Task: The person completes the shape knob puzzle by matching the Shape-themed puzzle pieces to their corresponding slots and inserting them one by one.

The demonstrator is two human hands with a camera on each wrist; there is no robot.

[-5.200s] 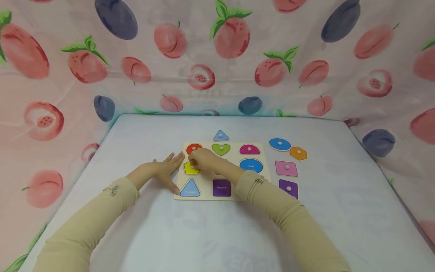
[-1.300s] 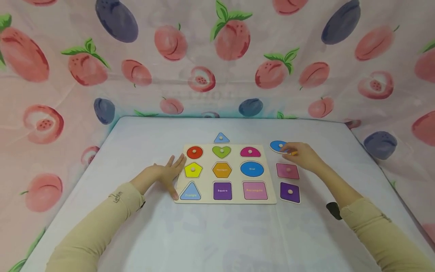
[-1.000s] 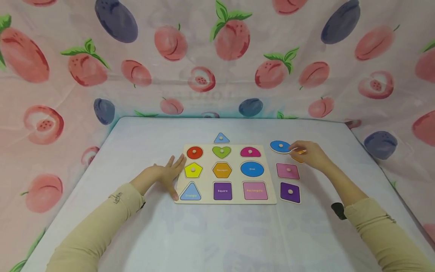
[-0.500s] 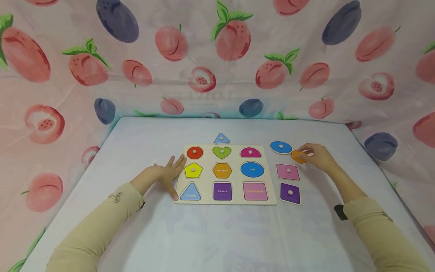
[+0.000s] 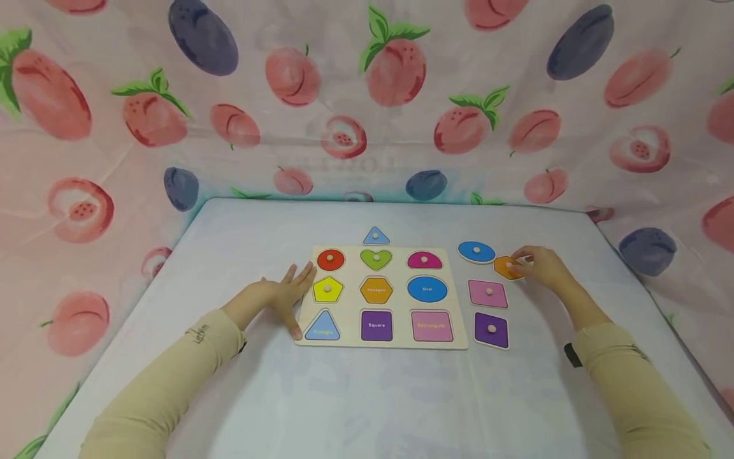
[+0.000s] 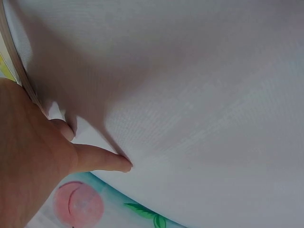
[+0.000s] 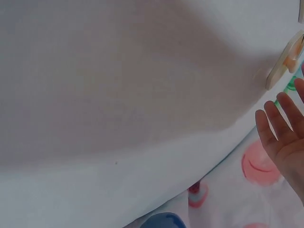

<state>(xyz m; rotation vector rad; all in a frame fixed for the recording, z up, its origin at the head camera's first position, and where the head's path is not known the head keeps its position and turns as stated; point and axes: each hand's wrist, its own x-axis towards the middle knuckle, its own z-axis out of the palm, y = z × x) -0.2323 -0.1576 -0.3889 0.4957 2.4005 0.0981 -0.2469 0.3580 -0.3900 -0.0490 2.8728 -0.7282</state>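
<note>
A wooden shape puzzle board [image 5: 395, 338] lies flat on the table. My left hand [image 5: 281, 301] rests along its left edge, fingers spread; the left wrist view shows this hand [image 6: 33, 156] with a finger extended over the cloth. An orange hexagon piece [image 5: 504, 271] with a knob lies right of the board, touching a blue oval piece [image 5: 473, 250]. Thumb and index finger of my right hand [image 5: 541, 264] are at the hexagon's knob. In the right wrist view, that hand [image 7: 287, 137] has its fingers loosely extended beside the piece [image 7: 278, 69], and no grip is visible.
A pink rectangle piece [image 5: 487, 299] and a purple square piece [image 5: 490, 341] lie right of the board. A light blue triangle piece [image 5: 369, 239] sits behind it. Red circle [image 5: 323, 261], green heart, magenta half-circle and yellow pentagon pieces fill their slots.
My right hand has gone from the board to the loose pieces, moving from the oval over to the hexagon. The yellow pentagon sits in its slot. My left hand stays at the board's edge.
</note>
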